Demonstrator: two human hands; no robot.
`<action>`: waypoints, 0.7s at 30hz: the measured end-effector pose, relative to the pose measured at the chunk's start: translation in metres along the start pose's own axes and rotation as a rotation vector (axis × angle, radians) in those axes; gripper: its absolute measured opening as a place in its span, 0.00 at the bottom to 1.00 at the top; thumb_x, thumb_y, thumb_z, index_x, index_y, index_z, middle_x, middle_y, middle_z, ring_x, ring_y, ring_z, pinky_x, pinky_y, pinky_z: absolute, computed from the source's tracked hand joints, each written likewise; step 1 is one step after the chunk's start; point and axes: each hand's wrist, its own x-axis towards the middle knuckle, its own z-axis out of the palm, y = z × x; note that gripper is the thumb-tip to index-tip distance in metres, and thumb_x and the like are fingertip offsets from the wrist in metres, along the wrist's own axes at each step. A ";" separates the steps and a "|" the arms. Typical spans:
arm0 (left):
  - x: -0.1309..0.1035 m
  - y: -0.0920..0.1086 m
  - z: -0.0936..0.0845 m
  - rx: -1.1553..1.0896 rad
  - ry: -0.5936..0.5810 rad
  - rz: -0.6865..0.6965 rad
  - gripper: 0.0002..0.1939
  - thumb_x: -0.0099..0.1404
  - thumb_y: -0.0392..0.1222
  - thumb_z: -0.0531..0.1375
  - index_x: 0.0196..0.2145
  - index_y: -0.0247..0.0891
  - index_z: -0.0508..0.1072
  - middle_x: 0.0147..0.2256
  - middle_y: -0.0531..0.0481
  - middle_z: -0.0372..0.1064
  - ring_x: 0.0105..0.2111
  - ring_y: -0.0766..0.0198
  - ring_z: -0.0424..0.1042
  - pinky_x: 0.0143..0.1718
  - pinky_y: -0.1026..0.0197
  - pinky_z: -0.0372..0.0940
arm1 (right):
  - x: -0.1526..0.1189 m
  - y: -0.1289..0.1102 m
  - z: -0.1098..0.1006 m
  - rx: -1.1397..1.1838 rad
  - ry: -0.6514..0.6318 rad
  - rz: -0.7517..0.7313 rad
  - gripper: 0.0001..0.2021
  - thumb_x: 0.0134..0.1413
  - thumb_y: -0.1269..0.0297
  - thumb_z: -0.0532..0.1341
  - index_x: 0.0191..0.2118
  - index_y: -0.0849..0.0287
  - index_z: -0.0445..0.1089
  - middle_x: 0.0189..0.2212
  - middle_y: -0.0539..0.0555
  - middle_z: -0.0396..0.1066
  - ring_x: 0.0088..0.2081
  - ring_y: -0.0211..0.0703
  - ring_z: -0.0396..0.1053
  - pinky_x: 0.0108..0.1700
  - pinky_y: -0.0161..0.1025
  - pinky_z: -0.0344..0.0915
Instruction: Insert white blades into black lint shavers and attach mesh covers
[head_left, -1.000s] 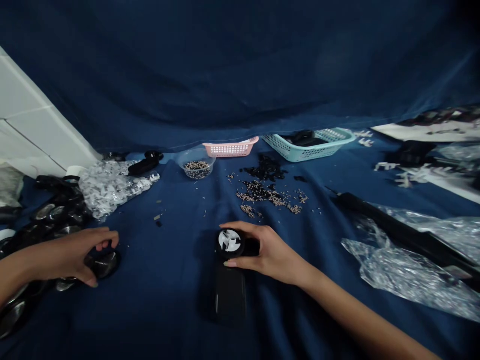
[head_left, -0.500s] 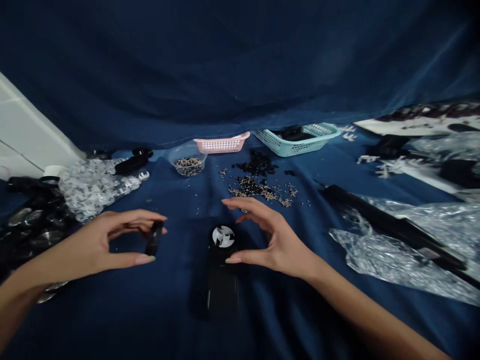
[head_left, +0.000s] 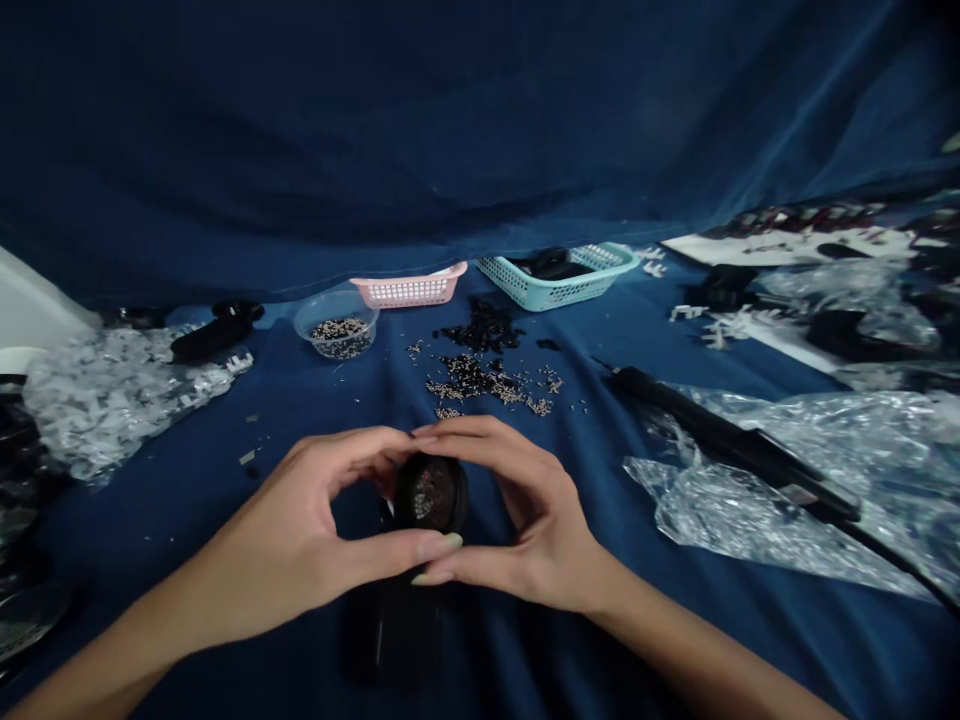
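Two bare hands meet over dark blue cloth. A round black part (head_left: 430, 493) sits between the fingers of the left hand (head_left: 300, 530) and right hand (head_left: 532, 510), fingertips curved along its far side, thumbs along its near side. The left fingers grasp it; whether the right ones grip it is unclear. A black block (head_left: 407, 635) lies just nearer the wearer.
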 end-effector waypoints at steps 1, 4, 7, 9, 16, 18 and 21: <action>0.001 0.001 0.001 0.067 0.046 -0.005 0.18 0.56 0.48 0.72 0.45 0.52 0.78 0.40 0.58 0.77 0.45 0.61 0.76 0.49 0.63 0.68 | 0.000 0.001 0.000 -0.012 0.020 0.013 0.32 0.44 0.62 0.78 0.57 0.53 0.73 0.53 0.59 0.74 0.54 0.51 0.74 0.59 0.48 0.69; 0.003 0.002 0.002 0.105 0.140 -0.039 0.21 0.54 0.49 0.73 0.46 0.51 0.77 0.41 0.57 0.77 0.45 0.60 0.76 0.48 0.63 0.69 | -0.001 0.003 0.001 -0.048 0.063 0.049 0.30 0.45 0.63 0.77 0.56 0.54 0.73 0.51 0.58 0.76 0.54 0.49 0.73 0.58 0.47 0.69; 0.005 0.003 0.002 -0.064 0.119 -0.108 0.21 0.54 0.47 0.73 0.46 0.50 0.78 0.40 0.55 0.79 0.45 0.59 0.77 0.46 0.63 0.71 | -0.003 0.004 0.003 -0.045 0.078 0.056 0.32 0.43 0.64 0.78 0.56 0.53 0.73 0.50 0.56 0.77 0.53 0.48 0.73 0.56 0.46 0.70; 0.006 0.003 0.002 -0.203 0.096 -0.163 0.22 0.52 0.45 0.74 0.46 0.48 0.78 0.39 0.55 0.80 0.44 0.59 0.78 0.45 0.63 0.71 | -0.004 0.005 0.003 -0.003 0.099 0.069 0.33 0.42 0.64 0.79 0.56 0.51 0.73 0.49 0.55 0.77 0.51 0.48 0.73 0.53 0.45 0.72; 0.015 -0.007 0.012 -0.656 -0.076 -0.130 0.17 0.60 0.41 0.71 0.48 0.46 0.80 0.44 0.51 0.81 0.45 0.63 0.78 0.47 0.65 0.71 | -0.005 0.006 0.004 0.300 0.182 0.201 0.35 0.41 0.67 0.79 0.58 0.46 0.73 0.53 0.53 0.76 0.55 0.48 0.73 0.59 0.45 0.69; 0.018 -0.007 0.017 -0.667 -0.079 -0.087 0.17 0.62 0.42 0.70 0.49 0.46 0.79 0.46 0.51 0.80 0.47 0.63 0.78 0.48 0.65 0.70 | -0.003 0.005 0.005 0.397 0.221 0.241 0.34 0.42 0.66 0.79 0.57 0.47 0.73 0.52 0.52 0.77 0.55 0.48 0.74 0.61 0.45 0.68; 0.019 -0.007 0.016 -0.511 0.003 0.031 0.20 0.61 0.43 0.70 0.52 0.48 0.78 0.48 0.52 0.79 0.49 0.62 0.77 0.51 0.64 0.69 | 0.002 0.002 0.004 0.592 0.317 0.327 0.32 0.45 0.61 0.77 0.58 0.47 0.72 0.52 0.54 0.78 0.54 0.50 0.76 0.60 0.49 0.70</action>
